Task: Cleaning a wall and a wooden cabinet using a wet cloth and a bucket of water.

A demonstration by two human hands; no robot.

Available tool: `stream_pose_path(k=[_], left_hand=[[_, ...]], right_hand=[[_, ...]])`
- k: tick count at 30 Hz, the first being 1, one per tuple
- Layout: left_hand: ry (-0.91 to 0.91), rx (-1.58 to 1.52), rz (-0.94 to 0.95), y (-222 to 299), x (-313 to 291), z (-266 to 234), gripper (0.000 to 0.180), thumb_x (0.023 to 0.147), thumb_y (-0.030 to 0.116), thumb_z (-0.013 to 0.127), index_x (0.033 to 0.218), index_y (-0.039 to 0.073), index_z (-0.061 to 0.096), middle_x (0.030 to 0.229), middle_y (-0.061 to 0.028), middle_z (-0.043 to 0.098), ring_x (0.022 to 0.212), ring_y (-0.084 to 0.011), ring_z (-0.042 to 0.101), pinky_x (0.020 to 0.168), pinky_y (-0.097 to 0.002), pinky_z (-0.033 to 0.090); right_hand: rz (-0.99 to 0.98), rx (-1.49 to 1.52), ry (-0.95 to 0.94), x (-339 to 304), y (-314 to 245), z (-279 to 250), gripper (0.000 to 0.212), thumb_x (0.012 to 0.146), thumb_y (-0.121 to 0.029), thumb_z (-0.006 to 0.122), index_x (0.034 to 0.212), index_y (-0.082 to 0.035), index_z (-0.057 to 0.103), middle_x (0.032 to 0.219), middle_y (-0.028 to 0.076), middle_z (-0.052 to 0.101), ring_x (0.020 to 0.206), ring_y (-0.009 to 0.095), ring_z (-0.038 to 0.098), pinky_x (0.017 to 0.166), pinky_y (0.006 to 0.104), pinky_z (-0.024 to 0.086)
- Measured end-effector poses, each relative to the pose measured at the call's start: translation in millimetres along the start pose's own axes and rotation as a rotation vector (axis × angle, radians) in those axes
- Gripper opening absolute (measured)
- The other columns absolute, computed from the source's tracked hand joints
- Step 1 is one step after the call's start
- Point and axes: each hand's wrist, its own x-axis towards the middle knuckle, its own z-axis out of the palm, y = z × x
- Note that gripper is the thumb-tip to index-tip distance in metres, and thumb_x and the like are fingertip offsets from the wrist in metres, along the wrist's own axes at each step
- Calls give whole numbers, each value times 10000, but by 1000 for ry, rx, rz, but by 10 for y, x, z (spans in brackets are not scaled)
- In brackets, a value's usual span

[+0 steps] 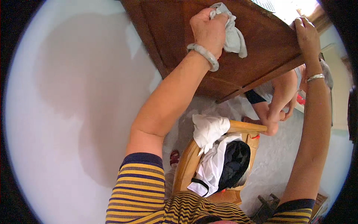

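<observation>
Left hand [208, 31]: raised, fingers curled tight, bunching a pale grey cleaning cloth [233, 33] against the dark wooden panel [257, 56]; a pale green bangle [203, 56] sits on the wrist.
Cloth, handling: judged light, soft and limp; it crumples to any shape and drapes where unsupported. Not fragile or slippery. Best held as a wad in the palm, as here, so it cannot slide out while rubbed on the wood.
Cloth, position: upper part is gathered under the fingertips, pressed flat to the panel; the loose tail hangs free to the right of the hand, below the knuckles, touching the wood.
Panel, handling: judged stiff, hard and fairly heavy; the smooth finish may be slick. Its edge gives the firmest hold.
Right hand [306, 33]: fingers together, hooked over the panel's right edge near the bright corner, steadying it; a silver bracelet [315, 77] is on the wrist.
Below: wooden chair [186, 164] piled with white and dark clothes [216, 149]; another person's bare arm [278, 100] reaches down beside it, well apart from the cloth.
</observation>
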Motion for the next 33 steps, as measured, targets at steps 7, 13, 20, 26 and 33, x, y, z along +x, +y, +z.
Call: stream_pose_path(k=[7, 13, 20, 26, 33], left_hand=[[-91, -119, -309, -17, -563, -676, 160, 736, 56, 606, 874, -23, 597, 762, -22, 592, 677, -106, 560, 606, -249, 456], [-380, 226, -524, -67, -844, -1159, 237, 698, 90, 640, 900, -29, 606, 794, -40, 608, 754, -97, 563, 642, -253, 460], [-817, 911, 299, -34, -278, -962, 279, 620, 34, 599, 898, 5, 602, 858, -122, 561, 849, -272, 551, 767, -335, 447], [226, 850, 759, -277, 9, -493, 549, 640, 63, 660, 1143, 15, 445, 1046, -198, 444, 1023, -324, 433, 889, -392, 368], [630, 292, 206, -548, -110, 2, 521, 780, 104, 553, 1219, -53, 321, 1117, -237, 322, 1066, -336, 366, 930, -415, 309]], right_hand=[[169, 226, -30, 19, 44, 85, 324, 846, -291, 342, 931, -50, 540, 1008, 184, 585, 919, 402, 544, 786, 469, 429], [173, 174, -40, -5, 0, 24, 142, 845, -165, 399, 939, -99, 483, 1030, 139, 574, 884, 367, 568, 717, 443, 469], [67, 179, 34, -23, 19, -7, 103, 844, -133, 403, 920, -102, 465, 1009, 113, 577, 841, 372, 574, 686, 443, 478], [141, 143, -6, 6, -63, -34, 107, 838, -117, 401, 917, -73, 460, 990, 123, 576, 837, 378, 569, 693, 447, 468], [256, 370, 14, 9, -102, -149, 310, 858, -286, 343, 929, -52, 532, 954, 196, 582, 893, 407, 539, 757, 455, 420]])
